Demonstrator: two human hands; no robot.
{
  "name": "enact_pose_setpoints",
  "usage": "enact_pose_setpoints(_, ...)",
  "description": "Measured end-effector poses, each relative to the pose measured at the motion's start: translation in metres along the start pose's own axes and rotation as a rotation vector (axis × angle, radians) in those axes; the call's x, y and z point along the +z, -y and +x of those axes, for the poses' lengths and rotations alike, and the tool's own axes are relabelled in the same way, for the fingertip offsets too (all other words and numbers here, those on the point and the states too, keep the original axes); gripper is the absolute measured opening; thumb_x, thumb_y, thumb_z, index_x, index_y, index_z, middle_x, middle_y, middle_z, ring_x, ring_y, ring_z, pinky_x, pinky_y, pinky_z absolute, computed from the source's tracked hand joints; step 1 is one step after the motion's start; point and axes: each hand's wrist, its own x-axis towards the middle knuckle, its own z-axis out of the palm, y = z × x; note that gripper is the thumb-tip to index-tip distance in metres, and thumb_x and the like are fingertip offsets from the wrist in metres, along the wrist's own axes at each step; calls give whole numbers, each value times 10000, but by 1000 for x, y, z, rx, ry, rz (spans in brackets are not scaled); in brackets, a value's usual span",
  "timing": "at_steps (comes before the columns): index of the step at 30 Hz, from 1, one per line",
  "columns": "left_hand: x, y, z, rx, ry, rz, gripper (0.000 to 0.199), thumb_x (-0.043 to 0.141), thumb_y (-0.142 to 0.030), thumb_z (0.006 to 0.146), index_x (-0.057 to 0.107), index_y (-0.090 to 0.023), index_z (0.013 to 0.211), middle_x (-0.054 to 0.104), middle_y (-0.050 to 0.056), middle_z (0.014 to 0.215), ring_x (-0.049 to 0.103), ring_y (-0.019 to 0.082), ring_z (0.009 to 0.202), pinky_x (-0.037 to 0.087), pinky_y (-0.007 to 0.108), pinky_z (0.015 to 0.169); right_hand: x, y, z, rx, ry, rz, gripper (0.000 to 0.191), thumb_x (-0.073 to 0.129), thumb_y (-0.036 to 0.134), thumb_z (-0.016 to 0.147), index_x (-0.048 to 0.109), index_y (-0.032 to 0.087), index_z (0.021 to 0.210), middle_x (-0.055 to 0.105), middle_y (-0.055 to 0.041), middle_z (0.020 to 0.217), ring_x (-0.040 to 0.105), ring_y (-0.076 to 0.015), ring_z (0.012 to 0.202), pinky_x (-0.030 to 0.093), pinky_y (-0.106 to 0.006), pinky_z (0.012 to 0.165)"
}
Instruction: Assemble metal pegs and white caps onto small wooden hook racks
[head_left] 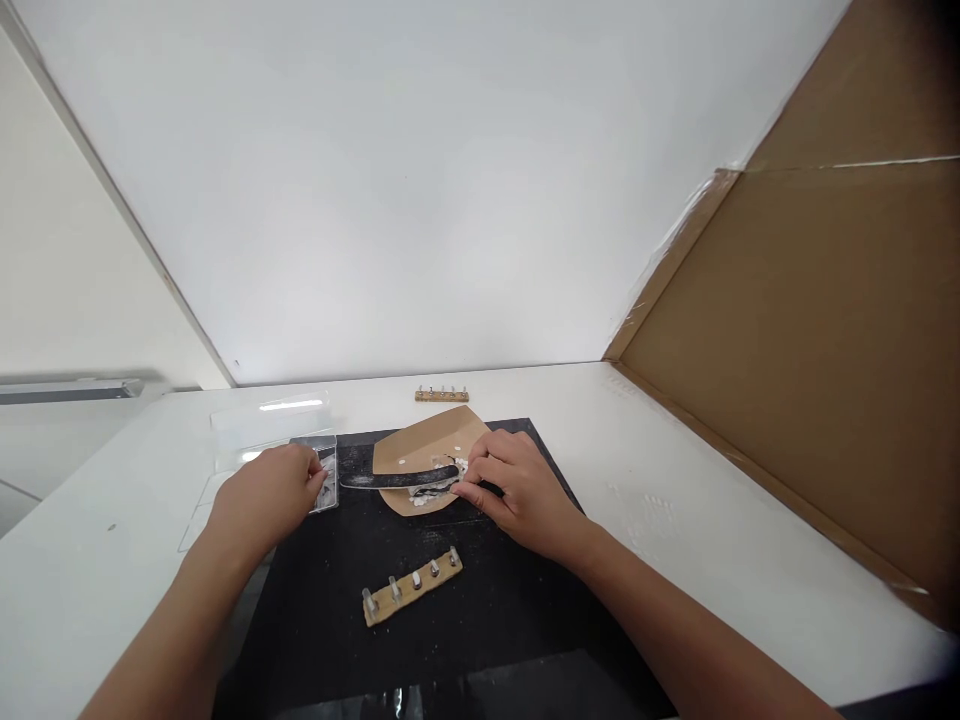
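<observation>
My left hand [289,480] is over a clear plastic box [327,490] at the left edge of the black mat, its fingertips pinched together; what they hold, if anything, is too small to tell. At the right side of a brown paper tray [405,450], my right hand [506,485] has its thumb and fingers closed on something hidden. A long, dark, curved strip [397,479] lies across the tray, among small white pieces [424,499]. Nearer me, a tan strip with several small upright pegs [412,590] rests on the mat.
The black mat [322,620] lies on a white table [637,480]. A second pegged strip [442,396] is near the back wall. An open clear lid [262,425] stands behind the box. Brown cardboard [810,350] rises along the right side.
</observation>
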Motion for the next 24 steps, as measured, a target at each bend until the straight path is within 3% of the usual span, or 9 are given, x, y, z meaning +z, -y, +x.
enact_pose_setpoints(10, 1, 23, 12, -89, 32, -39, 508, 358, -572, 994, 649, -215, 780, 773, 129, 926, 714, 312, 819, 479, 379, 666, 0, 1, -2, 10, 24, 22, 360, 461, 329, 1138, 717, 218, 909, 657, -38, 915, 570, -199, 883, 318, -386, 785)
enact_pose_setpoints(14, 0, 35, 13, -107, 59, -41, 383, 474, -501, 934, 692, -218, 795, 781, 119, 909, 724, 318, 799, 485, 381, 665, -3, 4, -2, 56, 20, 84, 398, 395, 309, 1150, 747, 237, 980, 645, -43, 931, 580, -205, 917, 341, -400, 811)
enact_pose_setpoints(18, -3, 41, 13, -66, 93, -62, 297, 612, -500, 849, 771, -265, 935, 801, 71, 956, 733, 290, 835, 499, 352, 669, -5, 5, -1, 73, 16, 94, 366, 389, 281, 1145, 742, 249, 1055, 658, -49, 975, 587, -214, 948, 359, -413, 835)
enact_pose_setpoints(24, 2, 34, 13, -20, 127, -40, 206, 709, -468, 771, 811, -298, 829, 805, 44, 943, 735, 281, 873, 500, 339, 682, -5, 5, -1, 82, 33, 104, 370, 368, 281, 1146, 709, 236, 1008, 654, -47, 987, 598, -214, 967, 375, -414, 850)
